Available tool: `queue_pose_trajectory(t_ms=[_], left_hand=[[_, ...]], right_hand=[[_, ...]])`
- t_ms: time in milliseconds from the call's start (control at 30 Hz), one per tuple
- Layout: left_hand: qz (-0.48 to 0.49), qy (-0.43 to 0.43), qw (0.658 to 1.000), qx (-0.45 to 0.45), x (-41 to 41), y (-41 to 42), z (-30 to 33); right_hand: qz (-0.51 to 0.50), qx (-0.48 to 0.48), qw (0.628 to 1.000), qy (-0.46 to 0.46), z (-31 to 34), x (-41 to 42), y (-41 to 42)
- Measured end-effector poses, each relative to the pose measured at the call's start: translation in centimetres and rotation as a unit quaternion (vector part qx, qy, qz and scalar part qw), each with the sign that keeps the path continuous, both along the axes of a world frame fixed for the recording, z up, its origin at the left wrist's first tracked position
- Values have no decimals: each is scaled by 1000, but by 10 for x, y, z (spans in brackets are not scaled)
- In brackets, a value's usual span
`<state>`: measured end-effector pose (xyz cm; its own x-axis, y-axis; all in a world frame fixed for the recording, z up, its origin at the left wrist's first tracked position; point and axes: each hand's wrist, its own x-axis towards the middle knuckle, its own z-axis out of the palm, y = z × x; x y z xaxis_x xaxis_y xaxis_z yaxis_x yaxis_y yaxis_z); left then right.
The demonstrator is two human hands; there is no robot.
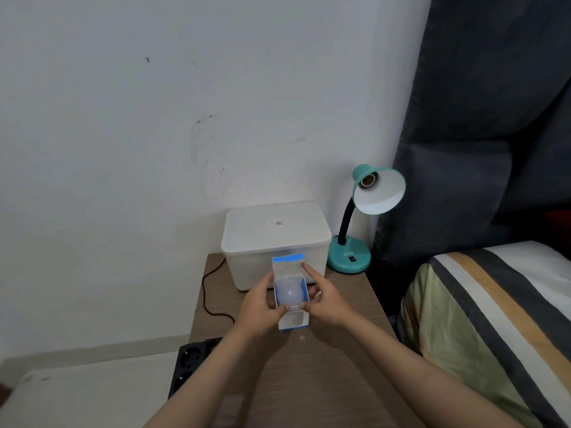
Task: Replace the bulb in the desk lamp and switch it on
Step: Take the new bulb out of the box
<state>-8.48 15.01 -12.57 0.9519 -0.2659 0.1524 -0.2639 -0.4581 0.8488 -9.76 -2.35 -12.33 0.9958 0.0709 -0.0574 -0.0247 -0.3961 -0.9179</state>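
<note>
A teal desk lamp (355,239) stands at the back right of the wooden bedside table (324,366), its shade tipped toward me and its socket (367,180) bare. Above the table I hold a small blue-and-white bulb box (292,319) with its top flap (287,267) folded up. A white bulb (289,293) shows in the open end. My left hand (262,307) grips the box from the left side. My right hand (324,299) holds the right side, its index finger stretched up against the flap.
A white lidded plastic container (275,239) sits at the back of the table beside the lamp. A black cable (210,291) runs down the table's left edge to a black power strip (188,366) on the floor. A striped bed (494,319) lies at the right.
</note>
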Motion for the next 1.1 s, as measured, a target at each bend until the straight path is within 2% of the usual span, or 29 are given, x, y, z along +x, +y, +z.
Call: queue_pose_trajectory(t_ms=[300,567,767,1100], left_hand=[[-41,14,998,37,10,5,-5],[-47,36,998,24,13,8,-6],[-55,61,997,2,18,8,-7],[-73,110,991,12,23,10,-9]], right_hand=[[11,-46,999,6,2,5,-3],[11,-54,998,9,0,8,-5],[-47,-92,991,-82,-3,12,2],[-2,-247,968,-44,7,33,16]])
